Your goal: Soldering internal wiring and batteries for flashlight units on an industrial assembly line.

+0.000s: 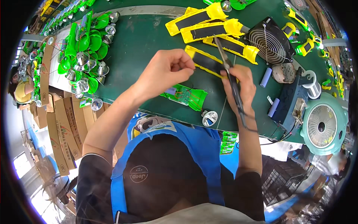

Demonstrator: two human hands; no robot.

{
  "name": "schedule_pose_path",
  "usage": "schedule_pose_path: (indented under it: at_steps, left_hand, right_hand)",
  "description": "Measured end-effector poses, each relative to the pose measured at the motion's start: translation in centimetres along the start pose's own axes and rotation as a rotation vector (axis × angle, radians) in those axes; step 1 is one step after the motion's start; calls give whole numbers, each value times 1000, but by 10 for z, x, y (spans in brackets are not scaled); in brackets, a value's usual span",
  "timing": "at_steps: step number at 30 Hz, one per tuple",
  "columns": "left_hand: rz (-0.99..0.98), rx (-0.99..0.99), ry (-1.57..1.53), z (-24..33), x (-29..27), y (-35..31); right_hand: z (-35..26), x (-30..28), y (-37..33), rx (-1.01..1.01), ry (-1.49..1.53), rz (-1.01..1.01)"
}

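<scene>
My left hand [166, 69] is over the green table with thumb and fingers pinched together. Anything between its fingertips is too small to make out. My right hand [244, 87] is closed around a soldering iron [234, 87], whose shaft points away toward the yellow shells. A yellow plastic shell [205, 61] with a dark panel lies between my hands, its right end by my right fingertips. Below my hands lies a green lamp housing [190, 98] with thin red wires, a purple cell partly behind my left wrist. A shiny reflector [210, 118] sits beside it at the table's near edge.
Several yellow shells [212, 30] lie beyond my hands. Green housings with reflectors [84, 56] are heaped left. To the right are a black fan [270, 41], purple cells [266, 77], a soldering station [289, 102], a solder spool [312, 84] and a teal fan [321, 127].
</scene>
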State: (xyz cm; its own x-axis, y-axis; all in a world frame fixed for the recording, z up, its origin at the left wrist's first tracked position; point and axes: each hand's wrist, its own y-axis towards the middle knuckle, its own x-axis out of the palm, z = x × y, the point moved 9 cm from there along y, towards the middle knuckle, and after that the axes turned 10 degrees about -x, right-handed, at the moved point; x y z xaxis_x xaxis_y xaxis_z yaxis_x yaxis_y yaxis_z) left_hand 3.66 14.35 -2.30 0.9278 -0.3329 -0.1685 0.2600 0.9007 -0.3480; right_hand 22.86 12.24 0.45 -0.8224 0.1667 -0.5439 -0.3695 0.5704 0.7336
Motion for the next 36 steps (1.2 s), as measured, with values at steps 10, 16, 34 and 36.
schedule_pose_path:
  at_steps: [10, 16, 34, 36]
  left_hand:
    - [101, 593, 776, 45, 3, 12]
    - [-66, 768, 1284, 45, 42, 23]
    - [-107, 774, 1268, 48, 44, 28]
    - [-96, 757, 1278, 45, 42, 28]
  right_hand:
    - [8, -29, -53, 731, 559, 286]
    - [32, -11, -72, 1068, 690, 271]
    - [28, -5, -65, 1091, 688, 170]
    - [28, -3, -64, 1098, 651, 154]
